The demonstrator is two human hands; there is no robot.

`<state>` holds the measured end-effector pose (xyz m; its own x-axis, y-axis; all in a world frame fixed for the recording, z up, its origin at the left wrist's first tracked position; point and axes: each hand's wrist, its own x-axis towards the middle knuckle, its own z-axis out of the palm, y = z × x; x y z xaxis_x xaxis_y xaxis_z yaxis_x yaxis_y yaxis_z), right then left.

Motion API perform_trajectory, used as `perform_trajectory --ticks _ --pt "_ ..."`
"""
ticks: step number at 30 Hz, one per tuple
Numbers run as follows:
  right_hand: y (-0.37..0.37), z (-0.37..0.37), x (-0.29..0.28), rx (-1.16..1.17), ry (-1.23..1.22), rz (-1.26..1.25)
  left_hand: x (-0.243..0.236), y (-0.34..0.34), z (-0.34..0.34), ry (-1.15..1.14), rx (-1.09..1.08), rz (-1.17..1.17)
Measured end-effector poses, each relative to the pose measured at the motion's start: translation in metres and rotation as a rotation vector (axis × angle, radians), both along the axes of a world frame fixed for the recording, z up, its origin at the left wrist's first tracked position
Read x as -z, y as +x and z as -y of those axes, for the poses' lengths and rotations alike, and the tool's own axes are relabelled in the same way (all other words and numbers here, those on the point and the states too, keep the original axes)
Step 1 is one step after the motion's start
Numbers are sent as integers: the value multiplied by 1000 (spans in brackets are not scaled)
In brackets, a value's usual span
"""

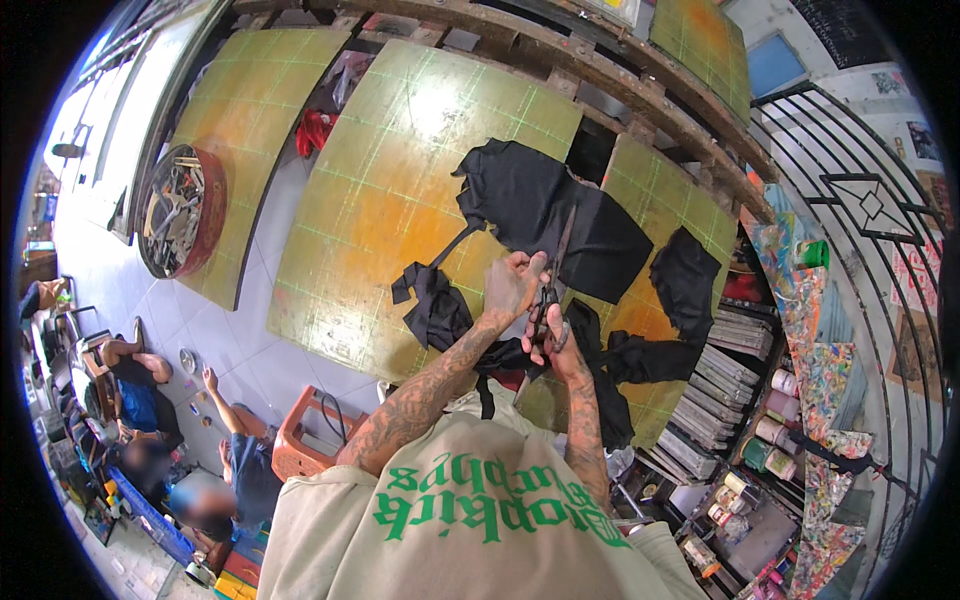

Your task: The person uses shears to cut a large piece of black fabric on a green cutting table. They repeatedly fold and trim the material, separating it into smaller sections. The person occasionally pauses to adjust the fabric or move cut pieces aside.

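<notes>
A large piece of black cloth lies on the yellow-green boards in front of me. My right hand grips dark-handled scissors, with the long blades pointing away from me over this cloth. Just left of the scissors, my left hand is closed, its fingertips pinching at the cloth's near edge. Black scraps lie around: a crumpled strip to the left of my hands, a rounded piece to the right, and a bunched one nearer to me. My hands partly hide the cloth between them.
The yellow board has pale green grid lines. A round red-rimmed tub of tools stands on the far-left board. An orange plastic stool is at my left. Stacked frames and paint jars fill the right. Other people sit lower left.
</notes>
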<state>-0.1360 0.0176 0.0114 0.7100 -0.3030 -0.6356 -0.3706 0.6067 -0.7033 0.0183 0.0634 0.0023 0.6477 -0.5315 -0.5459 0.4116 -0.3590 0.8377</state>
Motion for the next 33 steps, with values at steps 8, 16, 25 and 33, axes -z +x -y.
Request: perform_trajectory --ticks 8,16,25,33 --pt "-14 11 -7 -104 -1 33 -14 -11 -5 -158 98 -504" --pt "-6 11 -10 -111 -17 -17 41 -26 24 -266 2 -646" --pt "1 8 -11 -70 -66 -21 89 -43 30 -92 1 -196" --pt "11 10 -15 -66 -114 -111 49 -26 14 -132 255 -104"
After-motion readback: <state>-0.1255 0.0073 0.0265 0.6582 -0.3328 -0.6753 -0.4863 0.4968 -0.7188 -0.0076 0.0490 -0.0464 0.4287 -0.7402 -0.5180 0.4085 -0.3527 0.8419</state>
